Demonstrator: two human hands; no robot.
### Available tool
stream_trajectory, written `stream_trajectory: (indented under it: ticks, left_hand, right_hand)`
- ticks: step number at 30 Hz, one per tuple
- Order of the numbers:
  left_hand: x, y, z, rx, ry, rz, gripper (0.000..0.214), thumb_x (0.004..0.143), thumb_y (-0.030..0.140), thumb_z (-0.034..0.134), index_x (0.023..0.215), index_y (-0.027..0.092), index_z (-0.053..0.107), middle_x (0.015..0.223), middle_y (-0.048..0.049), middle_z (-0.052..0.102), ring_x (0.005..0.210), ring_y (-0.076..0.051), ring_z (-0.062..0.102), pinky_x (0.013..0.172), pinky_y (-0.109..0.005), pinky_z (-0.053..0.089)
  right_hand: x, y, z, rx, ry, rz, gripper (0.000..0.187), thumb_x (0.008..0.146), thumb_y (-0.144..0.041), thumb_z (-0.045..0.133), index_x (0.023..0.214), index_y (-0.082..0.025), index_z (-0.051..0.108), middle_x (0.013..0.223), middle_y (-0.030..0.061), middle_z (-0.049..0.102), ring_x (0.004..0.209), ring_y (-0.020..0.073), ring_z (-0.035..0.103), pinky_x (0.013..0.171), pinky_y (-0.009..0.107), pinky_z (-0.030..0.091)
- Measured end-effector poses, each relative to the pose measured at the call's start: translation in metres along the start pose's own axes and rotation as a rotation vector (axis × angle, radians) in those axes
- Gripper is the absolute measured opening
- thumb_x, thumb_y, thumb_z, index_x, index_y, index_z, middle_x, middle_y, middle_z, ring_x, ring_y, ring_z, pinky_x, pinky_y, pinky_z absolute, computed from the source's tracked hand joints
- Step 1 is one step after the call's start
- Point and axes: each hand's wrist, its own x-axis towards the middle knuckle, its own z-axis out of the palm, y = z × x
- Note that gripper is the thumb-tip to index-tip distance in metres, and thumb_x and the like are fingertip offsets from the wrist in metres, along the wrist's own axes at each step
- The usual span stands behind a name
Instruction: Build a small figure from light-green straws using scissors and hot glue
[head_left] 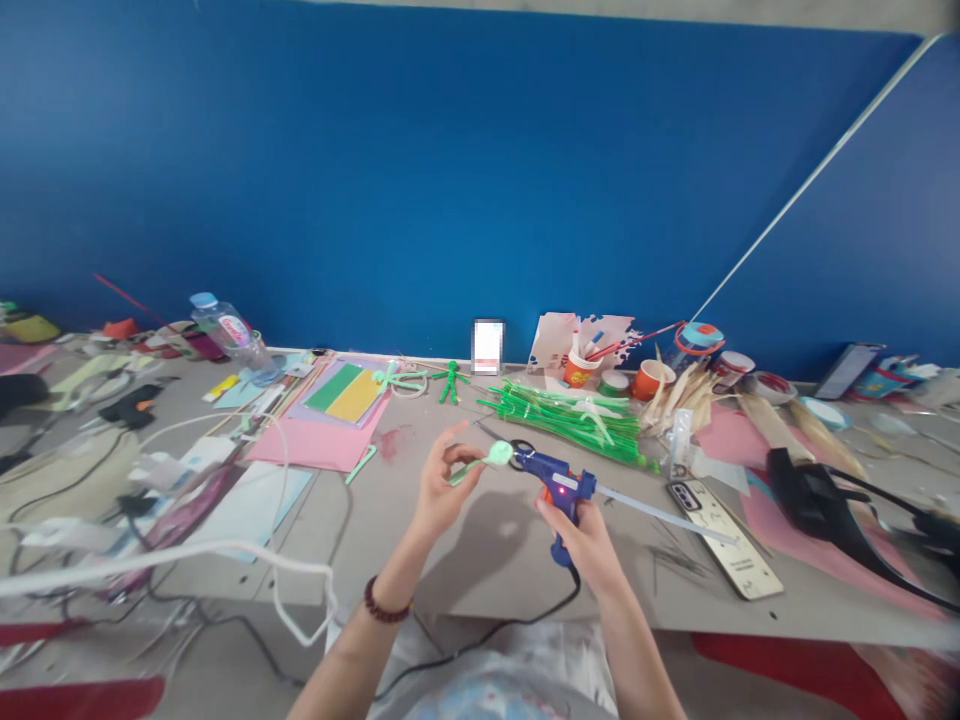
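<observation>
My left hand (444, 485) pinches a light green pipe-cleaner piece (499, 454) whose round coiled end points to the right. In my right hand (581, 530) is a blue hot glue gun (553, 478), gripped by its handle, with a small red light glowing on its side. The gun's nozzle is at the right edge of the green coil; whether they touch I cannot tell. A long pale glue stick (652, 511) sticks out of the gun's back. Behind the nozzle, partly hidden, lie black-handled scissors (519, 450).
Green pipe cleaners (562, 415) lie bundled beyond the gun. A green pipe-cleaner figure (451, 381) stands near the blue partition (420, 180). A phone (727, 545) lies at right, pink paper (319, 443) at left. A white cable (225, 550) crosses the left side.
</observation>
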Motion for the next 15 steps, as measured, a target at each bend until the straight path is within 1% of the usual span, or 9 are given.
stream_trajectory:
  ticks: [3, 5, 7, 9, 11, 15]
  left_hand:
    - [0.004, -0.004, 0.001, 0.003, 0.135, -0.026, 0.053, 0.073, 0.025, 0.066, 0.121, 0.021, 0.047, 0.082, -0.0019, 0.066, 0.078, -0.014, 0.060, 0.081, -0.030, 0.044]
    - [0.005, -0.004, 0.001, 0.069, 0.177, -0.007, 0.051, 0.072, 0.025, 0.066, 0.120, 0.020, 0.049, 0.081, -0.0023, 0.065, 0.078, -0.015, 0.059, 0.080, -0.029, 0.044]
    - [0.005, -0.003, 0.003, 0.120, 0.186, 0.007, 0.049, 0.072, 0.024, 0.065, 0.119, 0.021, 0.051, 0.081, -0.0025, 0.065, 0.078, -0.015, 0.059, 0.081, -0.030, 0.043]
    - [0.003, -0.001, 0.005, 0.130, 0.169, -0.001, 0.048, 0.071, 0.024, 0.066, 0.118, 0.022, 0.054, 0.080, -0.0021, 0.065, 0.078, -0.016, 0.059, 0.082, -0.030, 0.043]
    - [0.000, 0.002, 0.007, 0.122, 0.124, -0.015, 0.049, 0.069, 0.023, 0.066, 0.117, 0.024, 0.055, 0.078, -0.0009, 0.065, 0.077, -0.016, 0.060, 0.084, -0.031, 0.043]
    - [-0.006, 0.006, 0.008, 0.118, -0.023, -0.033, 0.051, 0.069, 0.020, 0.065, 0.119, 0.026, 0.055, 0.078, 0.0000, 0.067, 0.079, -0.016, 0.062, 0.085, -0.031, 0.043]
  right_hand:
    - [-0.004, -0.006, 0.000, 0.018, -0.070, 0.002, 0.031, 0.077, -0.046, 0.057, 0.071, -0.016, 0.057, 0.053, -0.0041, 0.039, 0.048, 0.0082, 0.036, 0.046, 0.021, 0.031]
    - [-0.006, -0.010, 0.000, 0.025, -0.092, -0.001, 0.030, 0.075, -0.046, 0.059, 0.072, -0.016, 0.058, 0.054, -0.0039, 0.040, 0.049, 0.0083, 0.036, 0.047, 0.021, 0.031]
    - [-0.006, -0.012, 0.001, 0.040, -0.100, 0.010, 0.029, 0.074, -0.045, 0.060, 0.072, -0.016, 0.058, 0.053, -0.0039, 0.041, 0.048, 0.0083, 0.036, 0.047, 0.021, 0.031]
    - [-0.006, -0.011, 0.001, 0.073, -0.111, 0.023, 0.030, 0.073, -0.047, 0.060, 0.074, -0.017, 0.058, 0.053, -0.0038, 0.041, 0.048, 0.0084, 0.036, 0.045, 0.021, 0.030]
    - [-0.005, -0.010, 0.001, 0.108, -0.117, 0.015, 0.031, 0.074, -0.047, 0.059, 0.077, -0.017, 0.059, 0.054, -0.0037, 0.042, 0.047, 0.0082, 0.037, 0.044, 0.021, 0.030]
    - [-0.004, -0.006, 0.000, 0.115, -0.080, -0.006, 0.032, 0.077, -0.048, 0.058, 0.079, -0.016, 0.059, 0.054, -0.0044, 0.041, 0.048, 0.0081, 0.036, 0.045, 0.021, 0.031]
